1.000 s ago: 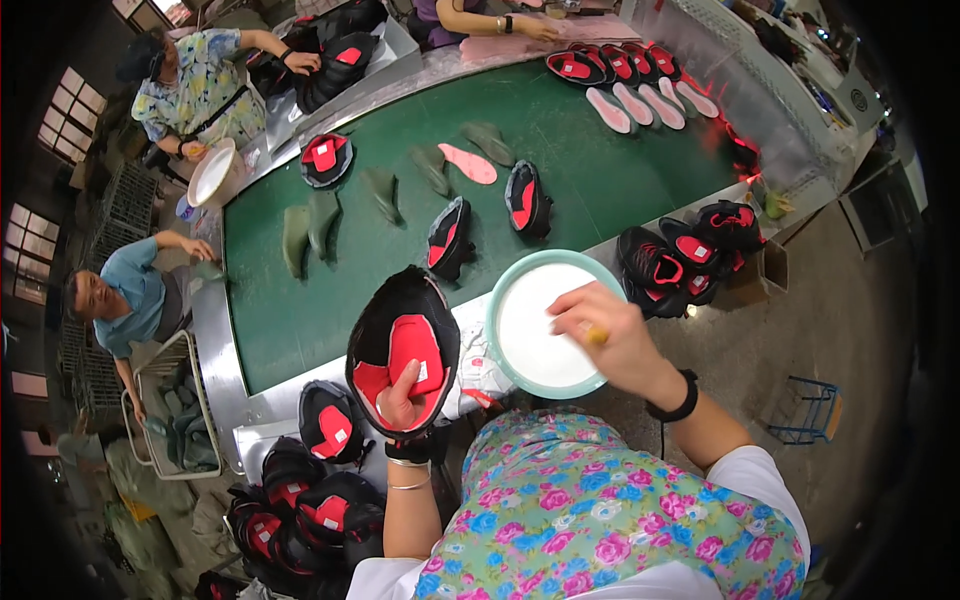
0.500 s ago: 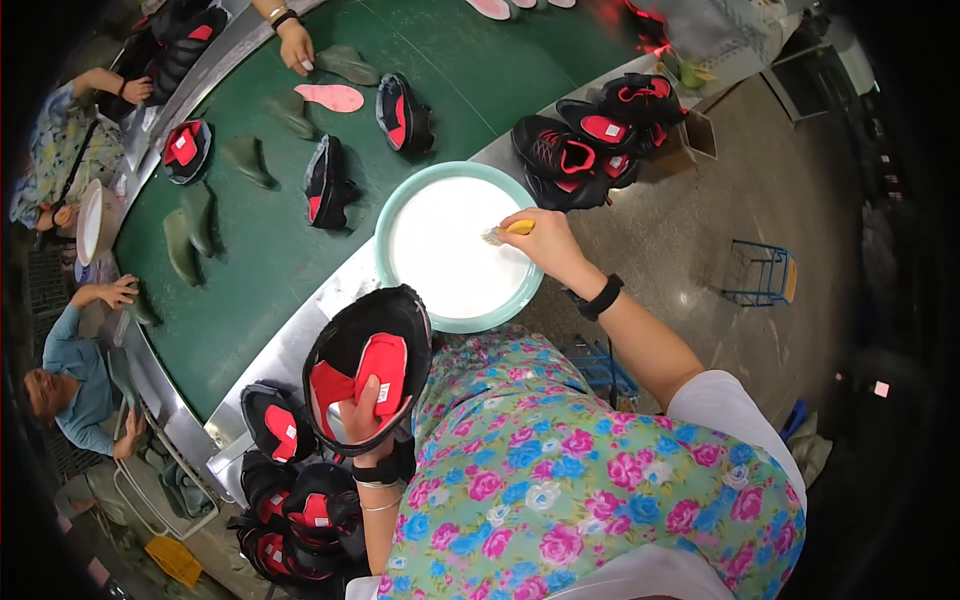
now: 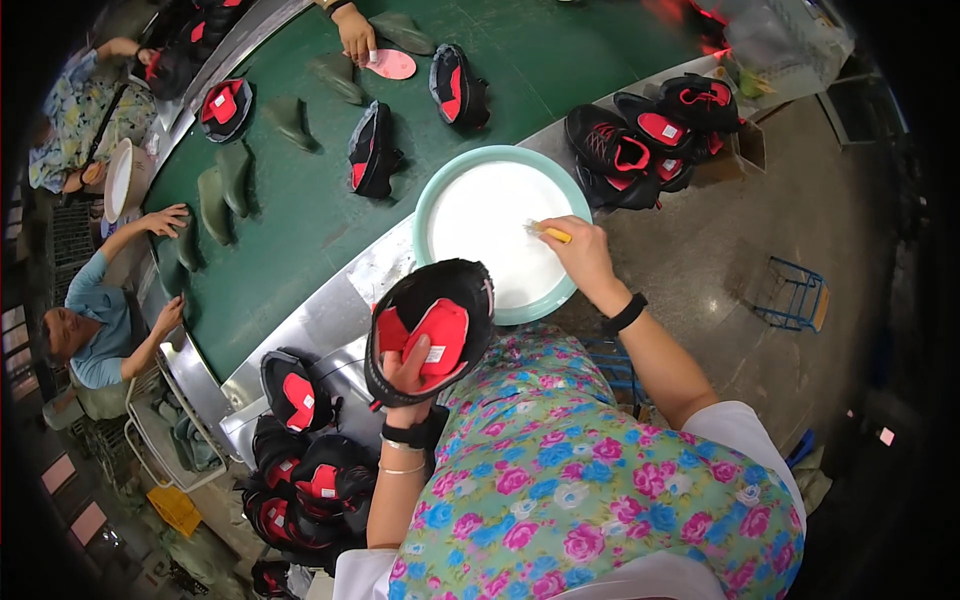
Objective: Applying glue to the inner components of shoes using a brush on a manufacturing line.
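My left hand (image 3: 408, 378) grips a black shoe upper (image 3: 470, 283) with a red lining, its open underside turned up toward me. The thumb lies over the red lining, beside a small white label. In my right hand (image 3: 585, 262) is a brush with a yellow handle (image 3: 556, 235). Its bristles are at the white liquid (image 3: 478, 225) that fills a pale green basin (image 3: 424, 205). The basin stands at the near edge of the green work surface, just beyond the shoe upper.
Black-and-red shoe uppers (image 3: 320, 480) are heaped at lower left, and finished-looking shoes (image 3: 660, 135) at right. Green shoe lasts (image 3: 213, 205) lie on the green conveyor (image 3: 290, 300). A co-worker's hand (image 3: 355, 35) touches a pink insole (image 3: 392, 64). A blue-framed stool (image 3: 795, 292) stands at right.
The view has shifted, so most things sit further right. The brush remains over the liquid. A co-worker at left now has both hands by a last; another's hand has reached the pink insole.
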`<state>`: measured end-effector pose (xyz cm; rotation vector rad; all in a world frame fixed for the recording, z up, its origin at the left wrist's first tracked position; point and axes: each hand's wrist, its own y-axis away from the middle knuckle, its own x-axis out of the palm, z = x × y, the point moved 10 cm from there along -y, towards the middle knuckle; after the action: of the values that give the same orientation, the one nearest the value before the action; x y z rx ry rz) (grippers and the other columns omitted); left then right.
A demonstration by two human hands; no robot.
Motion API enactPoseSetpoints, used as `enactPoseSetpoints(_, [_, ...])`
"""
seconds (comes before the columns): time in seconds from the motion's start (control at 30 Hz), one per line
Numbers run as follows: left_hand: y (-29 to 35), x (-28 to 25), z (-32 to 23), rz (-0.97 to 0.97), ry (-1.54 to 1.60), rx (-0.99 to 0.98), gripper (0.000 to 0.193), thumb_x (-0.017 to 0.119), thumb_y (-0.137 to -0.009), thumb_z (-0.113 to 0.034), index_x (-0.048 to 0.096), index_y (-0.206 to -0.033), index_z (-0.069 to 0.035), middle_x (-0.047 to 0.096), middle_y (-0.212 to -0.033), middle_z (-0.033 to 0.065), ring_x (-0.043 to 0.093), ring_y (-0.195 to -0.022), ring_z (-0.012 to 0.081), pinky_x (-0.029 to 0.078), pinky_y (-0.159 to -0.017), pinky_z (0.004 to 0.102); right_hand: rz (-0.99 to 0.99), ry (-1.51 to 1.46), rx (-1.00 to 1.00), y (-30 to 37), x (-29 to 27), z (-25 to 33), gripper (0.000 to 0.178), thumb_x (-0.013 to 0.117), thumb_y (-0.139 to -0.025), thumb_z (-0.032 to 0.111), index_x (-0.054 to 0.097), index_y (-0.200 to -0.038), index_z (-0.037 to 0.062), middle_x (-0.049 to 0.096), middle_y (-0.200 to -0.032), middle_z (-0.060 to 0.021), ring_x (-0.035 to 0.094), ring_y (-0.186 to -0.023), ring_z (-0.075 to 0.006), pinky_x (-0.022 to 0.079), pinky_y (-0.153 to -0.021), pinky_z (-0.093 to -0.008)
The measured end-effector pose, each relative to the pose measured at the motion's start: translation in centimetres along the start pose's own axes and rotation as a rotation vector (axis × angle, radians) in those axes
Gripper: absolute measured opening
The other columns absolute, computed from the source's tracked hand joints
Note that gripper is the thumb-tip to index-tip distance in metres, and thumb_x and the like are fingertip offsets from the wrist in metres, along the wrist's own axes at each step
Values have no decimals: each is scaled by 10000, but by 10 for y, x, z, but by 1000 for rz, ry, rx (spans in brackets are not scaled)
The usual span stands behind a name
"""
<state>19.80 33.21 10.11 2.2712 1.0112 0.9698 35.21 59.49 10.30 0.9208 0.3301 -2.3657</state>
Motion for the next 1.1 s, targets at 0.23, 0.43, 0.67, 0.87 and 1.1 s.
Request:
enactPoseSetpoints(0.23, [-12,49,-15,88,-100,124,478,572,-860,-47,421,-1312,-13,548,-1224,109,562,-1090,222,499,-892,361,-70,-306,74,-4,-52,55,195,724,-745,51,699,-938,29,687,-863,-111,660,-786,-181,499,-713,-256])
enactPoseSetpoints(0.43, [-10,88,-25,128,-227,266,544,595,-833,-59,406,-1340,-9,530,-1254,106,504,-1149,200,402,-984,328,54,-653,-13,6,-40,112,195,733,-752,39,698,-943,15,689,-914,-75,641,-815,-140,499,-726,-254])
enactPoseSetpoints(0.67, [-5,91,-41,131,-273,422,438,576,-894,-144,453,-1290,-3,551,-1212,110,549,-1077,209,446,-924,337,-199,-309,-213,15,-55,102,178,739,-736,54,667,-890,1,664,-811,-102,643,-720,-217,503,-643,-286])
enactPoseSetpoints(0.87, [2,92,-55,188,-442,556,446,582,-887,-103,438,-1295,4,544,-1234,143,581,-1062,210,483,-916,330,-96,-39,-348,3,-46,128,215,739,-747,180,591,-679,39,609,-627,-65,591,-567,-218,472,-544,-323])
enactPoseSetpoints(1.1, [-1,79,-59,255,-173,479,524,590,-826,57,423,-1319,-4,524,-1269,141,562,-1111,207,478,-957,337,166,-225,-48,-1,-49,132,270,725,-766,223,638,-701,-25,619,-582,-92,589,-492,-185,463,-505,-285])
